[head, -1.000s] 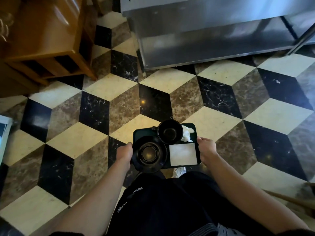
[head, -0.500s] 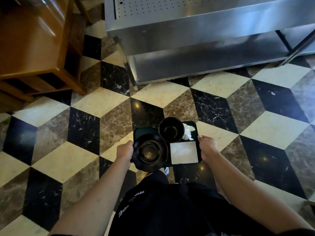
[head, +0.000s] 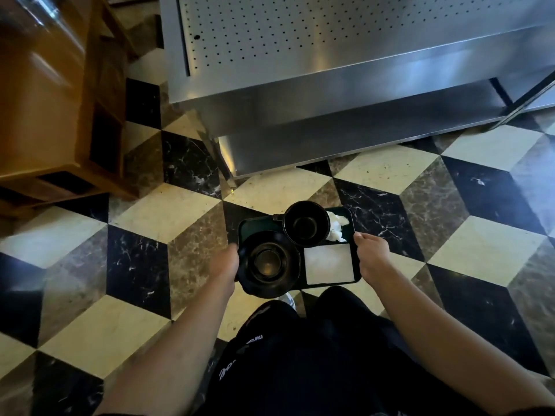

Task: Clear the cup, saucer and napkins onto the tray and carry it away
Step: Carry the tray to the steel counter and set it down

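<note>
I hold a dark green tray (head: 253, 228) level in front of my waist, above the floor. My left hand (head: 224, 262) grips its left edge and my right hand (head: 370, 253) grips its right edge. On the tray sit a black saucer (head: 268, 263) at the near left, a black cup (head: 306, 223) with its handle to the left at the far middle, a flat white napkin (head: 328, 263) at the near right and a crumpled white napkin (head: 337, 226) at the far right.
A stainless steel counter (head: 345, 94) with a perforated panel and a lower shelf stands just ahead. A wooden cabinet (head: 51, 100) stands at the left. The floor (head: 168, 211) is a cube-pattern marble in black, cream and brown.
I have walked forward with the tray; the steel counter and the wooden cabinet are closer and larger in view. Both hands keep the same grip on the tray.
</note>
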The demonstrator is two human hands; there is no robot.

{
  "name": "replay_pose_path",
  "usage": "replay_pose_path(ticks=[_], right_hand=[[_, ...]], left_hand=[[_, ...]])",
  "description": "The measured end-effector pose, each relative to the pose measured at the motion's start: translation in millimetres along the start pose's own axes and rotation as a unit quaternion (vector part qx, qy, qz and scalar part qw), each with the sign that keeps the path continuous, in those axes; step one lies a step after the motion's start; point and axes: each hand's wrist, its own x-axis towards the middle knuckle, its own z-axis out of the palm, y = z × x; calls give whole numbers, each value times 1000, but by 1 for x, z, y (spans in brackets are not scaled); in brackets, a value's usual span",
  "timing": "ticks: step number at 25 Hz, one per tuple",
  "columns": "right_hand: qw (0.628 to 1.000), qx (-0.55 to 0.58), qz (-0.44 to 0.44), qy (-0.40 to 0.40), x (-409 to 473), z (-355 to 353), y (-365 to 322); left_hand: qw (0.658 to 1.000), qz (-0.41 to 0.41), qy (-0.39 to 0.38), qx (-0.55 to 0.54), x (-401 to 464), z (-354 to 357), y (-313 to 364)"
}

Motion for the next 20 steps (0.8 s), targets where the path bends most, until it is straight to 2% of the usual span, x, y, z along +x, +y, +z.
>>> replay_pose_path(ticks=[8,13,20], right_hand=[[1000,-18,-3,-15,69,27,-100],[998,-42,-14,-37,104,35,-174],[996,-38,-33,-75,138,50,-266]], left_hand=[[999,-23,14,-35,33,49,94],[996,-1,66,-58,23,85,165],[992,22,102,-74,32,105,239]])
